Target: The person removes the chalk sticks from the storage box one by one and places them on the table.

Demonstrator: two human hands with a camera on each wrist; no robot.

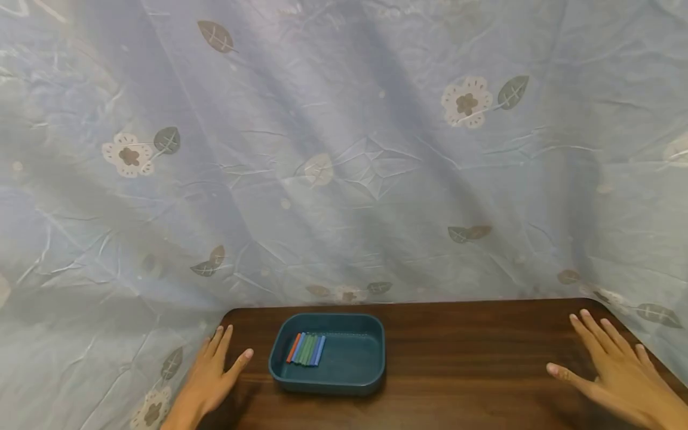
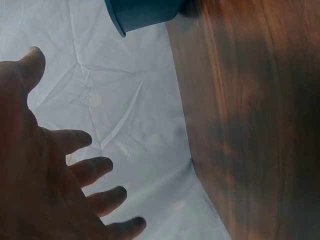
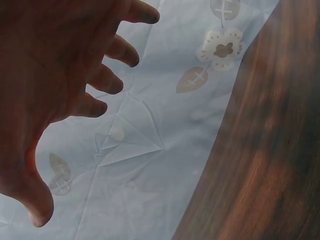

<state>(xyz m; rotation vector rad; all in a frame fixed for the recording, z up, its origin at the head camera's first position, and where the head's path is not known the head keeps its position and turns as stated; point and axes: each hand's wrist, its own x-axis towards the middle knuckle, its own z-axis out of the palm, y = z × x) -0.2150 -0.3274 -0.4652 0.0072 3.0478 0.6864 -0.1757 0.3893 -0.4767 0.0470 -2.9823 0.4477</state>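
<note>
A dark teal rectangular tray [image 1: 355, 382] with raised walls stands on the left half of the table. In its left part several thin coloured sticks [image 1: 306, 350], orange, blue and green, lie side by side; they look like chalk or crayons, but I cannot tell which. To the left of the tray is my left hand [image 1: 212, 373], its fingers spread and nothing in it. My right hand [image 1: 618, 370] is over the table's right end, far from the tray, likewise spread and holding nothing. The left wrist view catches only a corner of the tray [image 2: 145, 15].
The dark brown wooden table [image 1: 462, 352] has rounded far corners. Behind it and at both sides hangs a pale, creased curtain [image 1: 344, 239] printed with flowers and leaves, close to the table's far edge.
</note>
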